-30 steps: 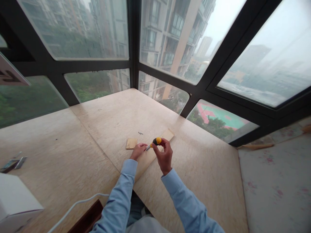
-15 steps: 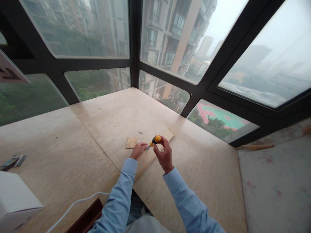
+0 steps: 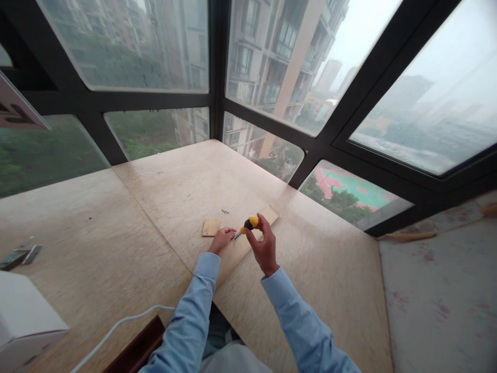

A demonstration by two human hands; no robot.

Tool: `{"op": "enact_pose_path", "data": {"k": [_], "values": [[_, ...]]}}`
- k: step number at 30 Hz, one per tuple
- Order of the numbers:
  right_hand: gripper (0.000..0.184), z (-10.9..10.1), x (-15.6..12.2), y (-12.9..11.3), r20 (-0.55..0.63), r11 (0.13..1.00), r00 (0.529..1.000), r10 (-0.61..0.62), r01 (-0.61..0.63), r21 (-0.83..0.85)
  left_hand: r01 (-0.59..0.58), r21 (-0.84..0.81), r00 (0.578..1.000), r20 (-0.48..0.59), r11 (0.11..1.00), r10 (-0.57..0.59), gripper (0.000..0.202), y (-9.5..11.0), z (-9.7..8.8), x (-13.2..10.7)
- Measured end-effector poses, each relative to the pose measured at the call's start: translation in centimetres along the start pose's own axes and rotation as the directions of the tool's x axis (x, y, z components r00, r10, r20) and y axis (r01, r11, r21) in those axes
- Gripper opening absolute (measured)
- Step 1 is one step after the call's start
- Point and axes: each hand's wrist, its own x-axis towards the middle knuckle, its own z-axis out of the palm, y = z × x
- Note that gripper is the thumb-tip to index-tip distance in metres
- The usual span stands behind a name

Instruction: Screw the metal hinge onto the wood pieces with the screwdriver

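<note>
A short screwdriver point(image 3: 250, 223) with a yellow and black handle is held by my right hand point(image 3: 265, 247), the fingertips and thumb around the handle. Its shaft slants down and left toward a long wooden board point(image 3: 235, 260) lying on the tabletop. My left hand point(image 3: 222, 241) is at the screwdriver's tip, fingers pinched close over the board; whatever they hold is too small to make out. Just left of the board lies a small square wooden piece point(image 3: 211, 227) with small holes along its near edge. A few screws point(image 3: 225, 211) lie behind it.
A white box point(image 3: 27, 311) stands at the lower left, with small dark and metallic items point(image 3: 21, 256) behind it. A white cable point(image 3: 116, 327) crosses the near left beside a dark brown wooden edge point(image 3: 137, 344). Windows border the pale tabletop point(image 3: 330, 269) at the back.
My right hand has shifted slightly to the right, its fingers a little differently placed on the screwdriver handle. My left hand stays at the tip.
</note>
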Motion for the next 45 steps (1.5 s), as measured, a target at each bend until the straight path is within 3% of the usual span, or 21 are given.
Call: {"op": "enact_pose_path", "data": {"k": [4, 7, 11, 14, 18, 20, 23, 27, 33, 36, 40, 45], "values": [[0.061, -0.2, 0.0, -0.8, 0.104, 0.994, 0.994, -0.025, 0.014, 0.106, -0.007, -0.008, 1.0, 0.004, 1.0, 0.007, 0.021, -0.1, 0.0, 0.0], [0.06, 0.0, 0.0, -0.9, -0.017, 0.999, 1.0, 0.018, -0.018, 0.03, -0.012, -0.007, 1.0, 0.008, 1.0, 0.012, 0.02, -0.1, 0.0, 0.0], [0.045, 0.1, 0.0, -0.4, -0.169, 0.998, 0.983, 0.063, -0.06, 0.025, -0.007, 0.004, 1.0, 0.004, 1.0, 0.007, 0.02, -0.2, -0.1, 0.1], [0.037, -0.1, 0.0, -0.3, -0.087, 0.998, 0.996, 0.028, -0.023, 0.054, -0.005, 0.012, 1.0, 0.004, 1.0, 0.005, 0.02, -0.3, 0.0, 0.2], [0.053, -0.5, 0.0, -1.1, 0.04, 0.999, 0.999, -0.033, 0.033, 0.021, -0.01, 0.016, 1.0, 0.009, 1.0, 0.01, 0.019, -0.2, -0.1, 0.2], [0.057, -0.6, 0.1, -1.3, -0.011, 0.998, 0.999, -0.035, 0.034, -0.046, -0.015, 0.015, 1.0, 0.011, 1.0, 0.015, 0.019, -0.2, -0.1, 0.1], [0.044, -0.7, 0.3, -1.3, -0.102, 0.994, 0.995, -0.022, 0.011, -0.108, -0.017, 0.015, 1.0, 0.007, 1.0, 0.017, 0.018, 0.0, 0.0, 0.0], [0.028, -0.9, 0.7, -1.1, -0.072, 0.991, 0.996, -0.054, 0.045, -0.127, -0.015, 0.012, 1.0, 0.002, 1.0, 0.015, 0.017, 0.1, 0.1, -0.1], [0.05, -0.6, 0.6, -1.5, 0.095, 0.992, 0.991, -0.099, 0.106, -0.073, -0.014, 0.017, 1.0, 0.001, 1.0, 0.014, 0.017, 0.2, 0.0, -0.2], [0.053, -0.2, 0.6, -1.7, 0.037, 0.993, 0.997, -0.068, 0.071, -0.099, -0.019, 0.018, 1.0, 0.004, 1.0, 0.019, 0.016, 0.2, -0.1, -0.3], [0.042, -0.2, 0.8, -1.6, -0.1, 0.994, 0.995, 0.029, -0.039, -0.105, -0.03, 0.011, 1.0, 0.009, 0.999, 0.03, 0.017, 0.1, -0.1, -0.3], [0.031, -0.6, 1.1, -1.6, -0.047, 0.994, 0.999, -0.014, 0.009, -0.106, -0.032, 0.007, 0.999, 0.006, 0.999, 0.032, 0.017, 0.0, 0.0, -0.1]]}}
